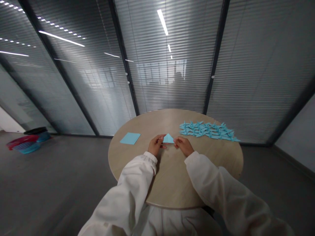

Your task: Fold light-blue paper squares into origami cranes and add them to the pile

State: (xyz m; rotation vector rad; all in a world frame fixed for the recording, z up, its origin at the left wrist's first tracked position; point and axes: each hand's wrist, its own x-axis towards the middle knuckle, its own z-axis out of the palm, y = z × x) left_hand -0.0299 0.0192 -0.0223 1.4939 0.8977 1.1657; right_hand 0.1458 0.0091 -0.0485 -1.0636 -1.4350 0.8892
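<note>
We note the left hand (155, 145) and right hand (184, 146) pinching opposite ends of a folded blue paper (168, 138) over the middle of the tabletop (172, 180), a flat sheet (130, 138) lying left and blue figures (206, 129) (clustered in rows) far right.

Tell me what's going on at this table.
A person's left hand and right hand hold a folded piece of blue paper between them, one at each side, over the round table. A flat blue sheet lies off to the left; rows of folded blue shapes lie to the right.
</note>
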